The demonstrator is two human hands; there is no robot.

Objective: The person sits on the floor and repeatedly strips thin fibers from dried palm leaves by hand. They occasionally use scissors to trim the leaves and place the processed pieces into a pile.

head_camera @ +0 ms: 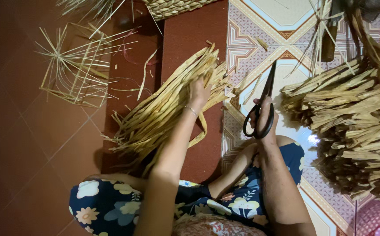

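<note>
Two hands: dry flat reeds (168, 105), black scissors (262, 107).

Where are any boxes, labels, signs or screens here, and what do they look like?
None in view: no packages, labels, signs or screens.
Left hand: on a bundle of tan straw strips on the floor.
Right hand: holds black scissors over the patterned tiles.

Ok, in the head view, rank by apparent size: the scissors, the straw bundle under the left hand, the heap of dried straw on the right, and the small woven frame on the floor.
1. heap of dried straw
2. straw bundle
3. woven frame
4. scissors
</note>
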